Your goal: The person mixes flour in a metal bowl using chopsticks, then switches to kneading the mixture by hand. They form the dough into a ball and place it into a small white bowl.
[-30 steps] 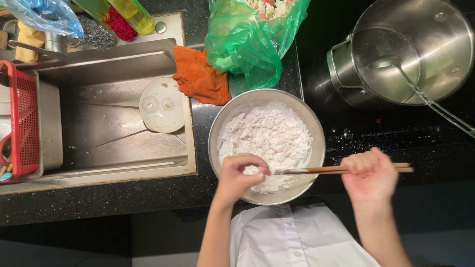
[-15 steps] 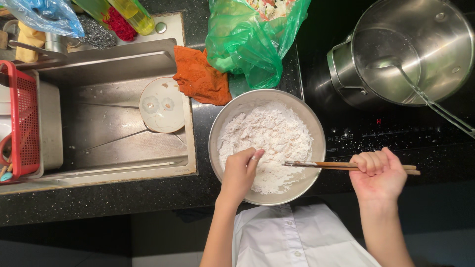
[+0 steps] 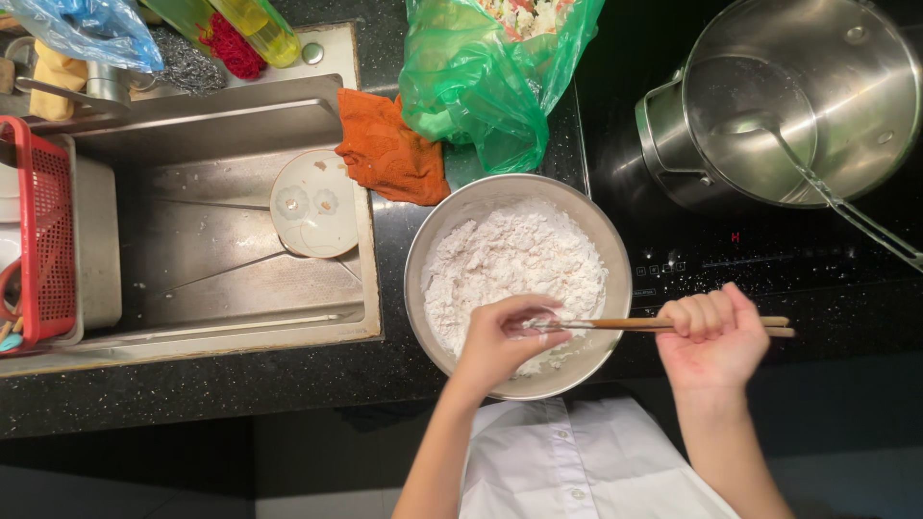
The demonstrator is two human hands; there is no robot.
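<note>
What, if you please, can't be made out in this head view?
- Chopsticks tips: hidden by the left hand over the flour bowl.
- Pot: cut off by the top and right edges.
- Green bag contents: cropped at the top edge.

flour white | cloth orange | bag green | basket red | pot silver | chopsticks tan
</note>
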